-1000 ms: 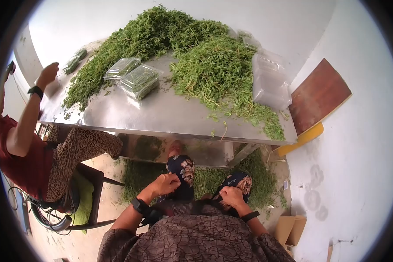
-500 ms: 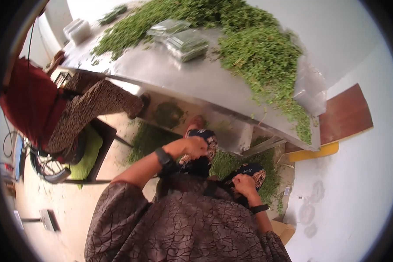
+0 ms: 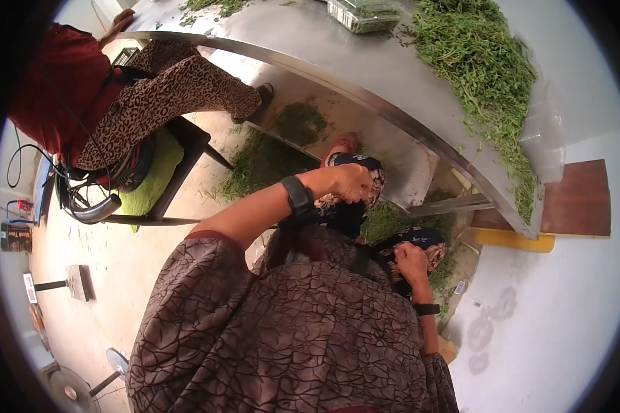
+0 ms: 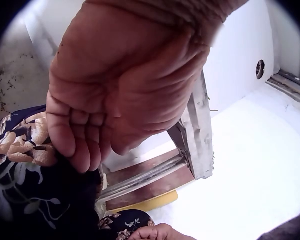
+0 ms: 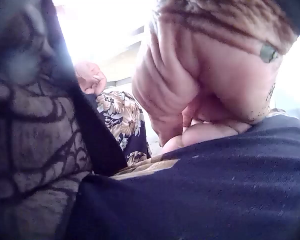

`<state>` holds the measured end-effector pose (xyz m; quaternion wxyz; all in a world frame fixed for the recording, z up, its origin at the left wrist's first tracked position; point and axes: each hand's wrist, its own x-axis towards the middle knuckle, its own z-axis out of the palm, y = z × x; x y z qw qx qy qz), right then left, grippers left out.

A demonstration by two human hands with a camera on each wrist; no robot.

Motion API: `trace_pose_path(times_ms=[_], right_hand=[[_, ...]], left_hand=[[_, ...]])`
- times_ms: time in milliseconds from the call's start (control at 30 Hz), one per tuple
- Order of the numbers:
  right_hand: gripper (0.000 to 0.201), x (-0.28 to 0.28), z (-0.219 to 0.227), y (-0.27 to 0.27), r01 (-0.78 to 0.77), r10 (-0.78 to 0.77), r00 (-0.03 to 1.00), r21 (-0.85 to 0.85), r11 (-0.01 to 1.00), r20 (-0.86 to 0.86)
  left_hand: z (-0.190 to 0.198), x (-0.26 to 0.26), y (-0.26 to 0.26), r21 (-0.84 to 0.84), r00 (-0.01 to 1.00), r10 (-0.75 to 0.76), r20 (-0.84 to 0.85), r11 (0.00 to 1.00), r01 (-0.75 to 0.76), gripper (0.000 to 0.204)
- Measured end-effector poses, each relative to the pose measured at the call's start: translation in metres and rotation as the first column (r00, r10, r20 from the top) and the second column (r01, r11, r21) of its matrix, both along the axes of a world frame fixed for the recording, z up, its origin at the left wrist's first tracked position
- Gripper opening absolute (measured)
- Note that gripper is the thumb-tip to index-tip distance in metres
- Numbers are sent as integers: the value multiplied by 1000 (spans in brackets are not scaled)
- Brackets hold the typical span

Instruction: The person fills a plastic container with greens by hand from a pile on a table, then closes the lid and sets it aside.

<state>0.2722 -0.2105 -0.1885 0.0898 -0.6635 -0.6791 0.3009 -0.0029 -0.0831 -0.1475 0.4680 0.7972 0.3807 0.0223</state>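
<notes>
In the head view my left hand (image 3: 351, 182) is at my left knee, on flower-print trousers (image 3: 337, 215). The left wrist view shows that palm (image 4: 125, 75) bare, its fingers loosely bent and holding nothing. My right hand (image 3: 412, 263) rests on the other thigh, fingers loosely curled; the right wrist view has the same hand (image 5: 205, 85) against the dark cloth, with a small green leaf bit (image 5: 268, 52) stuck near the wrist. On the metal table (image 3: 310, 41) ahead lie a heap of leafy greens (image 3: 472, 76) and a clear plastic box (image 3: 363, 16) holding greens.
Another person in a red top (image 3: 65, 89) sits at the left on a black chair (image 3: 179, 158). More greens (image 3: 262, 165) lie on the floor beneath the table. A brown board (image 3: 577, 199) leans by the white wall at right; a fan (image 3: 69, 392) stands at lower left.
My view has turned left and downward, so the table has slid up and right. The other person's raised hand has come down to the table edge. Both my hands stay at my legs.
</notes>
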Motion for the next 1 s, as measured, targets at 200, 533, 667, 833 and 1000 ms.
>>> trace_pose_path(times_ms=[200, 533, 667, 833, 1000], right_hand=[[15, 1, -12, 2, -21, 16, 997, 55, 998, 74], [15, -2, -10, 1, 3, -6, 999, 48, 999, 51], [15, -3, -8, 1, -17, 14, 999, 84, 996, 35], [16, -8, 6, 7, -15, 1, 994, -124, 992, -108], [15, -46, 91, 14, -70, -111, 910, -412, 909, -400]], left_hand=[[-18, 5, 0, 216, 998, -19, -55, 976, 31, 22], [-13, 8, -7, 204, 999, 48, -21, 978, -43, 17], [-22, 12, -11, 231, 990, 142, 17, 963, -142, 22], [-21, 16, 6, 142, 992, -63, -110, 987, 79, 15], [8, 32, 15, -150, 951, -90, -295, 988, 47, 15]])
